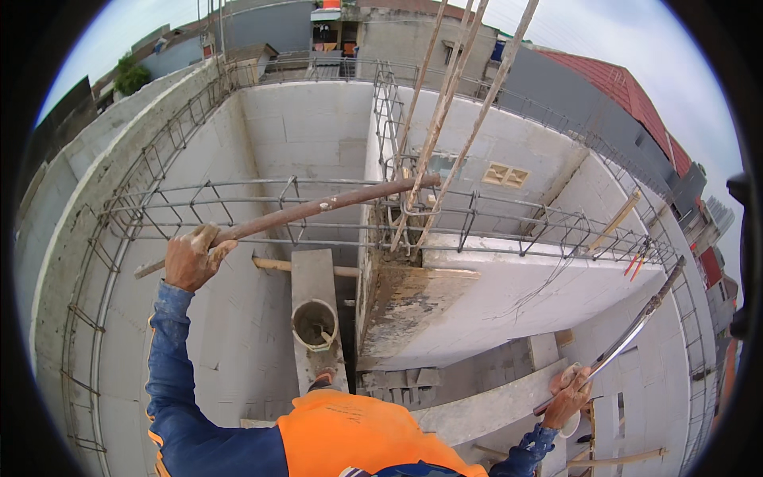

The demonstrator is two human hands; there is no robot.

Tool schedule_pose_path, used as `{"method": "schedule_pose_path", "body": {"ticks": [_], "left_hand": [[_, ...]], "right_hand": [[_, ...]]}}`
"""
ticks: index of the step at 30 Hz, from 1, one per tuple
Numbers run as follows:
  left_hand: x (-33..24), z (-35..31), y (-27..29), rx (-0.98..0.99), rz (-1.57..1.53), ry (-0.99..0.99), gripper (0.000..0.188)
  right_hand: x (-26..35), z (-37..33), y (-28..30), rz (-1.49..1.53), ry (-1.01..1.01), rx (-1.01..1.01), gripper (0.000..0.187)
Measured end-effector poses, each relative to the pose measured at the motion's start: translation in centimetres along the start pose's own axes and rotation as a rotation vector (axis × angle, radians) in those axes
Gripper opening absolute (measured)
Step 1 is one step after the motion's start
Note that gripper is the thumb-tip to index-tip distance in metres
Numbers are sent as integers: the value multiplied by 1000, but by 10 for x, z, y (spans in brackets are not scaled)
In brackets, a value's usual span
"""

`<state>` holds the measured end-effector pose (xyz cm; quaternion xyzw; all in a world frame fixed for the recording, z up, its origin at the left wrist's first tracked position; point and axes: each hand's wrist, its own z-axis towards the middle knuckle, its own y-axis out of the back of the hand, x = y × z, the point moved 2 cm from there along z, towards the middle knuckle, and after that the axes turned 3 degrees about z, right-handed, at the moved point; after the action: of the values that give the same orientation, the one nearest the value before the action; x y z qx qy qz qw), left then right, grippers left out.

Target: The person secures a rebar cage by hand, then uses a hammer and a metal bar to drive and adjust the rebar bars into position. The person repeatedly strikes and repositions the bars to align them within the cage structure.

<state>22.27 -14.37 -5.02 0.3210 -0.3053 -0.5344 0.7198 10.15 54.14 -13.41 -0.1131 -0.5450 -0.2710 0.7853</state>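
Note:
My left hand (189,258), its fingers dusty and wrapped round, grips a long brown rusty-looking bar (318,205). The bar slants up to the right across the steel rebar cage (238,191), its far end by the central column; whether it touches the steel I cannot tell. Low on the right, my right hand (568,395) is closed on a long metal bar (632,330) with a shiny middle and darker ends. That bar rises toward the cage's right end, and appears curved.
A bucket (295,327) holding grey mix stands on a narrow plank (311,270) below. Thin poles (433,143) and upright rebar rise at the column. White block walls (517,294) surround deep drops. Red-handled pliers (636,262) hang on the cage at right. Another plank (485,405) lies lower.

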Motion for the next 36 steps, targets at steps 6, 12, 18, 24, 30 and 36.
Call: {"method": "schedule_pose_path", "body": {"ticks": [6,12,18,24,30,36], "left_hand": [[10,-71,-15,4,-115,207,49],[6,-167,-32,-7,-222,389,46],[-17,-247,-40,16,-200,535,50],[-30,-273,-48,100,-326,701,53],[-38,-260,-51,9,-371,682,56],[-38,-261,-55,98,-363,694,55]], "right_hand": [[53,62,-67,-105,203,421,46],[90,117,-147,-245,298,777,45],[123,144,-205,-398,670,947,38],[156,146,-270,-325,1065,1056,43],[180,149,-317,-488,958,1142,39],[166,150,-346,-857,1091,1243,46]]}}
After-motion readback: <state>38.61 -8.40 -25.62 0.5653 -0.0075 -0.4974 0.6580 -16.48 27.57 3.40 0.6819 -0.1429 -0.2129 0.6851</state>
